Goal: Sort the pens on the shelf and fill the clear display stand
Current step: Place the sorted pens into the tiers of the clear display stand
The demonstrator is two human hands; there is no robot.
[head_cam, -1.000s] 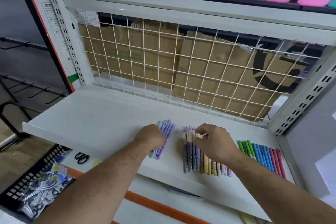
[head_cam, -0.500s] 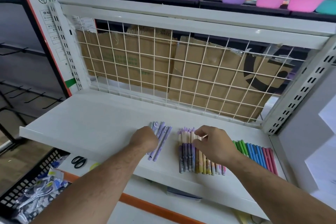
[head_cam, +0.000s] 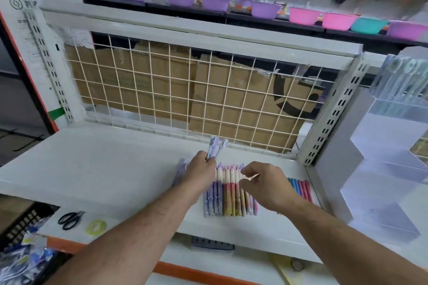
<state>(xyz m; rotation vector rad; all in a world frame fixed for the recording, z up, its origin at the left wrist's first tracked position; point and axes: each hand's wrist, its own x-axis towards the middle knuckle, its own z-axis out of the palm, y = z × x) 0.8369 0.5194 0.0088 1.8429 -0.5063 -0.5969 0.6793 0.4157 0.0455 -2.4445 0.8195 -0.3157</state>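
On the white shelf [head_cam: 97, 169] lies a row of purple, pink and yellow pens [head_cam: 228, 194]. My left hand [head_cam: 201, 172] grips a few light purple pens [head_cam: 215, 148], their tips raised toward the wire grid. More purple pens [head_cam: 179, 172] lie just left of that hand, partly hidden. My right hand [head_cam: 264, 184] hovers over the right part of the row with fingers curled, thumb and forefinger close together at the pen tops. Blue and pink pens [head_cam: 300, 188] lie further right. The clear display stand [head_cam: 393, 146] stands at the right edge.
A white wire grid [head_cam: 185, 92] with cardboard behind it closes the shelf's back. Coloured bowls [head_cam: 266, 10] line a shelf above. Below lie black scissors [head_cam: 70, 220], a yellow tape roll [head_cam: 96, 227] and a black basket [head_cam: 20, 250] of packets.
My left hand has lifted a few purple pens off the left pile and moved right toward the middle row. The right hand stays over the row. The view has swung right, showing the stand.
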